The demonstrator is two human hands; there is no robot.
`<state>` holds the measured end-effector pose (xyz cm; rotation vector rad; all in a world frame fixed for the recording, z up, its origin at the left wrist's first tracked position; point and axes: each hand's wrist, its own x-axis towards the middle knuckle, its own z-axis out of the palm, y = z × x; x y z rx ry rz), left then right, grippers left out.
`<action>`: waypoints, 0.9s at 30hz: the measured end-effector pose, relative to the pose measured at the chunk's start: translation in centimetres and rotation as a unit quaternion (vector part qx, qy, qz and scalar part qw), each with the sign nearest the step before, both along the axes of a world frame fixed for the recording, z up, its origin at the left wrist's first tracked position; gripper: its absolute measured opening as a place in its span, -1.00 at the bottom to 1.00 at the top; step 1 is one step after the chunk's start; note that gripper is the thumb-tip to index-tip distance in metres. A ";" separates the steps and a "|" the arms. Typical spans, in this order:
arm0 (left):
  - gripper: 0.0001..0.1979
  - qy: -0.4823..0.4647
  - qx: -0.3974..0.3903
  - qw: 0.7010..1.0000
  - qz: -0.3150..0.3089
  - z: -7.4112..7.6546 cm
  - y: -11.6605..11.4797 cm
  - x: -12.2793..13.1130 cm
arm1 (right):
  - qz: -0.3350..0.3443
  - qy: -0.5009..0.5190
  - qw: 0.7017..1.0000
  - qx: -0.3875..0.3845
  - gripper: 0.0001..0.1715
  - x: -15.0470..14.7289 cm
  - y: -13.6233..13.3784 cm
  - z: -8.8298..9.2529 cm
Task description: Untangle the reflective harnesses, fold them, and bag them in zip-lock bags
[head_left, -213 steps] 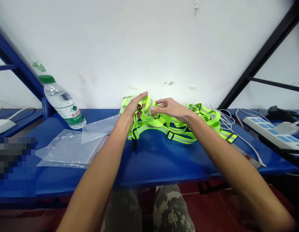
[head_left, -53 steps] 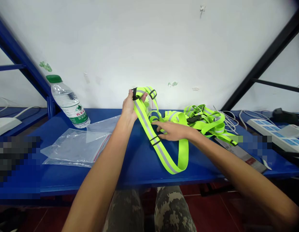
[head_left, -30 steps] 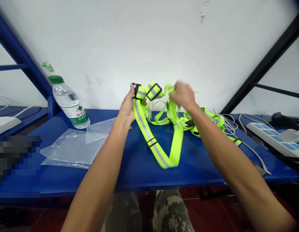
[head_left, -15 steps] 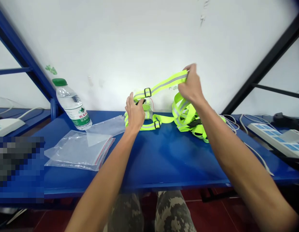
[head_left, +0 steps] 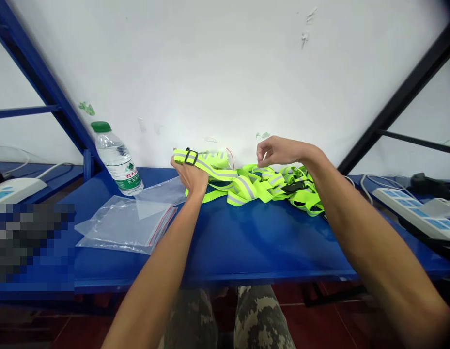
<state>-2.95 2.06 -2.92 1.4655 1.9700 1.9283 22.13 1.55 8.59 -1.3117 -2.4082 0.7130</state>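
A neon-yellow reflective strap with a grey stripe loops over my left hand, its black slider buckle resting by the knuckles. That hand grips the strap bundle, though the fingertips are hidden behind the webbing. From there the webbing runs right into a tangled heap of yellow straps on the blue table. Just above this heap hovers my right hand, fingers loosely curled with a gap at the thumb and nothing visible in them. A black clip shows among the heaped straps.
Clear zip bags lie left of my left forearm. Behind them stands a water bottle with a green cap. A white power strip and cables are at the right. The white wall rises directly behind the straps.
My right hand has let go of the raised strap length and come lower and slightly left. The strap has dropped slack onto the heap. My left hand has shifted slightly left, the buckle now over it.
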 end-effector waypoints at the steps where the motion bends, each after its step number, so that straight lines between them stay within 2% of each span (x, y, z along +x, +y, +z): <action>1: -0.41 -0.001 0.005 1.000 -0.006 -0.1 0.1 0.0 | 0.007 -0.020 1.000 -0.005 -0.79 -0.4 0.2 -0.5; 3: -0.46 0.007 0.022 1.000 -0.018 -0.1 0.2 0.2 | 0.038 -0.043 0.998 -0.024 -0.57 -1.2 0.5 -1.9; 6: -0.48 0.011 0.038 0.999 -0.029 -0.1 -0.1 0.9 | 0.072 -0.035 0.996 -0.032 -0.10 -2.5 0.3 -5.0; 8: -0.49 0.006 0.040 0.999 -0.033 0.1 -0.3 1.3 | 0.074 -0.017 0.996 -0.044 0.08 -3.3 0.0 -7.0; 10: -0.50 -0.003 0.047 0.998 -0.037 0.3 -0.4 1.4 | 0.076 -0.011 0.996 -0.053 0.03 -3.8 -0.2 -8.3; 11: -0.50 -0.006 0.052 0.998 -0.042 0.4 -0.4 1.4 | 0.076 -0.022 0.996 -0.046 -0.10 -4.0 -0.2 -8.6; 13: -0.54 -0.017 0.063 0.997 -0.049 0.6 -0.3 1.0 | 0.062 -0.057 0.996 -0.003 -0.52 -4.1 0.0 -8.4; 15: -0.64 -0.025 0.068 0.997 -0.038 0.7 0.0 0.6 | -0.008 -0.081 0.993 0.080 -0.84 -3.7 0.2 -6.8; 17: -0.74 -0.015 0.062 0.998 -0.011 0.8 0.1 0.4 | -0.139 -0.065 0.965 0.211 -0.84 -3.2 0.0 -3.8; 18: -0.77 0.001 0.056 0.998 0.000 0.8 0.0 0.5 | -0.212 -0.045 0.930 0.297 -0.77 -3.0 -0.2 -2.0; 19: -0.77 0.025 0.049 0.998 0.003 0.8 0.0 0.7 | -0.271 -0.016 0.880 0.390 -0.68 -2.9 -0.7 0.0; 21: -0.76 0.080 0.037 0.996 -0.012 0.8 -0.3 1.3 | -0.291 0.050 0.787 0.542 -0.56 -2.9 -1.7 3.8; 22: -0.75 0.098 0.034 0.994 -0.022 0.7 -0.4 1.6 | -0.258 0.061 0.760 0.593 -0.50 -3.0 -2.2 5.3; 23: -0.75 0.105 0.029 0.994 -0.027 0.6 -0.4 1.8 | -0.221 0.036 0.762 0.608 -0.47 -3.0 -2.6 6.5; 24: -0.74 0.101 0.022 0.994 -0.025 0.5 -0.4 1.9 | -0.195 -0.016 0.787 0.585 -0.51 -3.1 -2.8 7.2; 25: -0.74 0.091 0.011 0.996 -0.017 0.4 -0.3 1.7 | -0.176 -0.080 0.829 0.525 -0.59 -3.0 -2.9 7.6; 27: -0.73 0.073 -0.016 0.997 0.002 -0.1 0.1 1.1 | -0.152 -0.196 0.913 0.324 -0.79 -2.7 -2.8 7.2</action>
